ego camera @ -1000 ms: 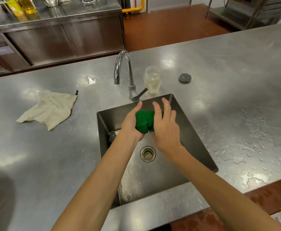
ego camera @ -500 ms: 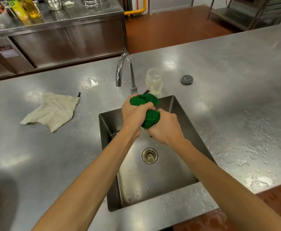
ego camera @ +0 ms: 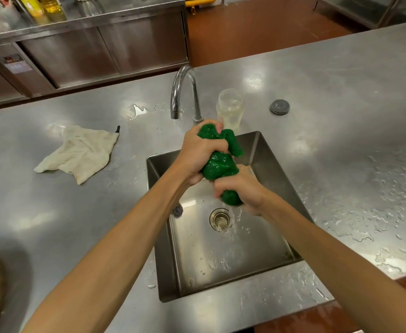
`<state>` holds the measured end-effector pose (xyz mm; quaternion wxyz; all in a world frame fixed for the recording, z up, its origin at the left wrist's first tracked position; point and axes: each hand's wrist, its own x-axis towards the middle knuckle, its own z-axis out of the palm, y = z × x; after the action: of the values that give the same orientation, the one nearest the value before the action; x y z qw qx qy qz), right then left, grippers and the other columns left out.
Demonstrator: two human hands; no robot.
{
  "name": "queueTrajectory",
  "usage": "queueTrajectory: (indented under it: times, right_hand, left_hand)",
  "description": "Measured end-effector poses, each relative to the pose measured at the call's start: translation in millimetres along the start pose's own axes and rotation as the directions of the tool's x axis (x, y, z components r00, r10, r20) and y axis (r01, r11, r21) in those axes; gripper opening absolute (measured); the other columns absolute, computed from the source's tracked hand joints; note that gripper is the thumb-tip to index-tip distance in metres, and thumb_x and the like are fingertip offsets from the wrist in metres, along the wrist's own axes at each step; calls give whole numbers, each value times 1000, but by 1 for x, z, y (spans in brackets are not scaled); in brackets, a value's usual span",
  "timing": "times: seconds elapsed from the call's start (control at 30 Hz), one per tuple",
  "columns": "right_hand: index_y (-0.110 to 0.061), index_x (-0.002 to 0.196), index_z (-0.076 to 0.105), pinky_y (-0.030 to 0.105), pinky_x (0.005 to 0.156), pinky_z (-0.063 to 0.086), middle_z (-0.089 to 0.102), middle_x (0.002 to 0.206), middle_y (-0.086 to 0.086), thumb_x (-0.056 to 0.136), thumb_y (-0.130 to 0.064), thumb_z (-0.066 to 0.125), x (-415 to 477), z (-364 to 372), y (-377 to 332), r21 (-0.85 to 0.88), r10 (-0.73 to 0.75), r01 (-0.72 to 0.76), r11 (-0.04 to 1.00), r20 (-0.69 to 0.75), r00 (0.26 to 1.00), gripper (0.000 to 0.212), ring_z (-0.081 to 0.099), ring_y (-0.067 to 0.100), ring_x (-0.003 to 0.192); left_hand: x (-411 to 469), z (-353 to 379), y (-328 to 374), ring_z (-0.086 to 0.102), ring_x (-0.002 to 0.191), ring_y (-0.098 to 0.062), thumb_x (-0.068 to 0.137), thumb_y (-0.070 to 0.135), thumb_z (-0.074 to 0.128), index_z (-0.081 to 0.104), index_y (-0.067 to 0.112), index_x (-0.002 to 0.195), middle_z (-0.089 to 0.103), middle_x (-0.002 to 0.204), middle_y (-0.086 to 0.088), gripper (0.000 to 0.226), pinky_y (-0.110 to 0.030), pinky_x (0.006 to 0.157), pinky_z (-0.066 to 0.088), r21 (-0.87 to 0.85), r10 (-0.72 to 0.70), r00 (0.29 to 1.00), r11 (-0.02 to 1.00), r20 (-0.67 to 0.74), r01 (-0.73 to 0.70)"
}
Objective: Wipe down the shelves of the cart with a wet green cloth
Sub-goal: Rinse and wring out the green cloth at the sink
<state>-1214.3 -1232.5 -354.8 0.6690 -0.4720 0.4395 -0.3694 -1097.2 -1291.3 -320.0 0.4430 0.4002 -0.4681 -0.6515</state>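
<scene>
Both your fists clench the green cloth [ego camera: 218, 164] over the sink [ego camera: 264, 150]: left hand [ego camera: 198, 152] at eleven o'clock, right hand [ego camera: 241, 191] at five.

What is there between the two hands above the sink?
In the head view, the green cloth, wrung into a twist: the left hand grips its upper end, the right hand its lower end. Water runs from it into the sink.

A single wide-angle view, worn on the person's head, looks forward and steeply down from close above the square steel sink [ego camera: 166, 236] set in the grey steel desk [ego camera: 329, 97]. At the far edge it reaches the steel cabinets [ego camera: 144, 44] and the red-brown floor [ego camera: 257, 27].
</scene>
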Motion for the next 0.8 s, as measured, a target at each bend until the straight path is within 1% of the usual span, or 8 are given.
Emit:
queueTrajectory:
  times: [0.13, 0.23, 0.37, 0.43, 0.53, 0.67, 0.73, 0.8]
  right_hand:
    - [-11, 65, 37, 17, 38, 19, 33, 53, 0, 60, 5, 53, -2, -3, 6, 183, 110, -142, 973, 174, 979, 22, 30, 9, 39]
    - [-12, 69, 39, 22, 39, 8, 30, 59, 1, 64, 4, 49, -2, -8, 12, 303, 144, -240, 922, 306, 941, 20, 26, 7, 42]
    - [-12, 70, 41, 22, 38, 7, 34, 57, -3, 61, -2, 55, -1, -12, 19, 423, 141, -357, 833, 461, 876, 20, 24, 7, 44]
    - [-13, 67, 49, 21, 35, 10, 37, 55, -5, 62, -3, 54, 1, -15, 19, 461, 116, -391, 796, 518, 847, 12, 20, 9, 47]
    - [-15, 66, 54, 17, 32, 19, 41, 56, -5, 64, -1, 50, 2, -19, 19, 519, 69, -449, 727, 596, 800, 14, 22, 8, 47]
    - [-13, 68, 53, 17, 33, 21, 43, 59, -4, 64, 1, 49, 2, -25, 24, 564, 18, -463, 684, 621, 783, 15, 24, 8, 48]
    - [-15, 69, 54, 19, 35, 20, 42, 61, -4, 65, 0, 51, 1, -28, 28, 548, 35, -429, 718, 588, 808, 15, 27, 8, 50]
    - [-17, 71, 56, 22, 38, 16, 41, 63, -3, 67, -3, 57, 0, -32, 32, 492, 66, -360, 793, 517, 853, 14, 32, 8, 52]
  left_hand:
    - [3, 1, -8, 53, 77, -29, 56, -13, 56, 49, 19, 68, 49, 84, -15, 35, -36, 67, 50, -46, -52, 997, 997, 59, 54]
    - [4, 2, -14, 58, 65, -20, 59, -15, 52, 46, 17, 67, 54, 71, -8, 34, -35, 73, 50, -130, -69, 992, 988, 108, 83]
    - [8, 7, -18, 55, 58, -15, 60, -19, 45, 48, 19, 60, 54, 61, -3, 37, -28, 58, 53, -238, -77, 982, 964, 170, 116]
    - [10, 10, -17, 54, 56, -14, 60, -19, 44, 47, 18, 59, 52, 58, -2, 37, -27, 57, 52, -268, -68, 978, 956, 199, 121]
    - [14, 17, -17, 51, 55, -13, 62, -20, 42, 39, 16, 65, 47, 58, -2, 35, -27, 58, 52, -310, -52, 973, 943, 226, 123]
    - [19, 24, -19, 52, 58, -13, 64, -21, 43, 47, 17, 61, 47, 59, -1, 38, -28, 60, 52, -329, -51, 962, 934, 269, 141]
    - [20, 27, -21, 54, 61, -16, 63, -19, 46, 49, 18, 62, 52, 61, -3, 38, -30, 61, 52, -266, -81, 967, 953, 243, 147]
    - [21, 25, -25, 55, 65, -21, 59, -16, 52, 50, 18, 65, 55, 71, -8, 35, -32, 63, 50, -157, -126, 981, 976, 149, 149]
